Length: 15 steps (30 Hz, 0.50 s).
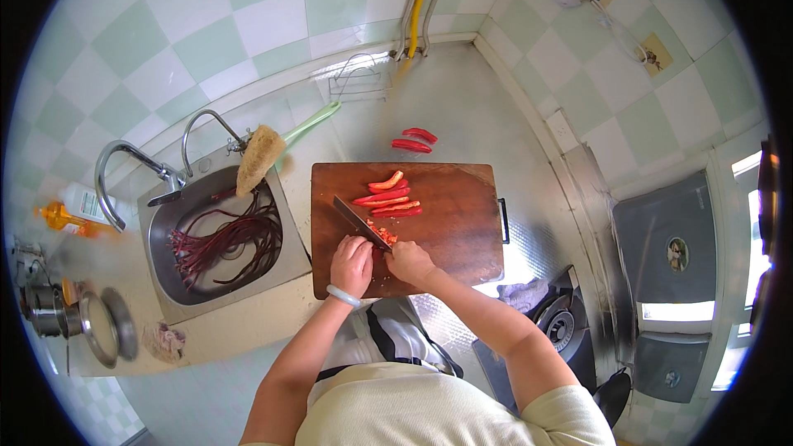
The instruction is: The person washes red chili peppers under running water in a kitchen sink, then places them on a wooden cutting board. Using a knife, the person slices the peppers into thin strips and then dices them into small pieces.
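Note:
A wooden cutting board (pixel 452 217) with a black handle lies on the metal counter before me. My right hand (pixel 410 262) grips a kitchen knife (pixel 359 222), its dark blade slanting up and to the left. Just left of the blade's lower part rests my left hand (pixel 352 265), a pale bangle on its wrist; its fingers are bent over the board, and what lies beneath them is mostly hidden. Chopped red pepper (pixel 385 234) sits along the blade's right side. Farther up the board are several long pieces of red pepper (pixel 385 195). Beyond the board, more red pepper pieces (pixel 412 145) lie on the counter.
At left a steel sink (pixel 162 266) holds long dark-red stems (pixel 232 235); a faucet (pixel 167 176) arches over it. A loofah (pixel 260 158) and a green-handled tool (pixel 313 121) lie behind. A gas burner (pixel 559 328) and purple cloth (pixel 523 293) are at lower right, pots (pixel 49 310) far left.

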Available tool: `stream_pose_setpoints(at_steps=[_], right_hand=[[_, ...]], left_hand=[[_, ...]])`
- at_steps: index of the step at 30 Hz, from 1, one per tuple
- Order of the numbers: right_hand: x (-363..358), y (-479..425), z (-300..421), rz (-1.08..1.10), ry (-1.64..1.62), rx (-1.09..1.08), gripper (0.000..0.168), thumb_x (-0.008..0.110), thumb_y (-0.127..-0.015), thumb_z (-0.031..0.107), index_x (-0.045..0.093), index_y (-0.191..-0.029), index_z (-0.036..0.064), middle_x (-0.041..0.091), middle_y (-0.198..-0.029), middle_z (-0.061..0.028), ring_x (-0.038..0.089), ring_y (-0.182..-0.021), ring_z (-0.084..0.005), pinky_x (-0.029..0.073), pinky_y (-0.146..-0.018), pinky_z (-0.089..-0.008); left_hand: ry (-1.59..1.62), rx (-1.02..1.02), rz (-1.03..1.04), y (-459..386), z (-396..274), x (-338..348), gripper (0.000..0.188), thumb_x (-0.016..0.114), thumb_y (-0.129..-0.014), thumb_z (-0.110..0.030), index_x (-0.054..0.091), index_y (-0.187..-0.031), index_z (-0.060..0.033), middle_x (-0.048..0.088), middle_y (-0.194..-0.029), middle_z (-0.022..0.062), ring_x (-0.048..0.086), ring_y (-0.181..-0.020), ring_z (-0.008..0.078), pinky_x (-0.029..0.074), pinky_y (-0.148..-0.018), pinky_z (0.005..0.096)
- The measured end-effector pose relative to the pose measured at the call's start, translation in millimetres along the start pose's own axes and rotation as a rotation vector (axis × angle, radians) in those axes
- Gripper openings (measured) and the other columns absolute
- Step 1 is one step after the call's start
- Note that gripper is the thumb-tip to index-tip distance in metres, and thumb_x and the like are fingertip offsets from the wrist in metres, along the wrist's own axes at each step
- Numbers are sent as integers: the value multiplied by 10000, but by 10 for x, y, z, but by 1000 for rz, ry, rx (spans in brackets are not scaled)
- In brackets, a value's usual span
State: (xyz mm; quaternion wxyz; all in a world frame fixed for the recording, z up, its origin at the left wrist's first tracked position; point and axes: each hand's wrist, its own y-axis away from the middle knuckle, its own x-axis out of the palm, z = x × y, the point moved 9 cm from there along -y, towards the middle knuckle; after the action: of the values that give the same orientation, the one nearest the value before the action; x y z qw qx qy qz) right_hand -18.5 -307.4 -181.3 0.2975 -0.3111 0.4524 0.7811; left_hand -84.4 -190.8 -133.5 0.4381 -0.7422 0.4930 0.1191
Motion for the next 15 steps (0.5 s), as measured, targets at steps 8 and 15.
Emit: stream_pose_setpoints(at_steps=[8,15], right_hand=[[-17,25,5,1,-3,18,378,563,-907,312,698,-926,-40,681,-935,-282,672,-918,-428,543,-841,-498],[-43,42,47,-26,30,-26,367,551,-915,299,699,-894,-36,682,-879,-278,681,-856,-429,555,-789,-502]], left_hand=[[-75,-38,161,136,13,84,306,761,-720,-102,638,-993,-35,604,-1096,120,574,-1025,345,503,-898,425],[-84,19,165,184,68,176,232,730,-756,-72,655,-974,-37,639,-1048,119,592,-1006,325,509,-897,399]])
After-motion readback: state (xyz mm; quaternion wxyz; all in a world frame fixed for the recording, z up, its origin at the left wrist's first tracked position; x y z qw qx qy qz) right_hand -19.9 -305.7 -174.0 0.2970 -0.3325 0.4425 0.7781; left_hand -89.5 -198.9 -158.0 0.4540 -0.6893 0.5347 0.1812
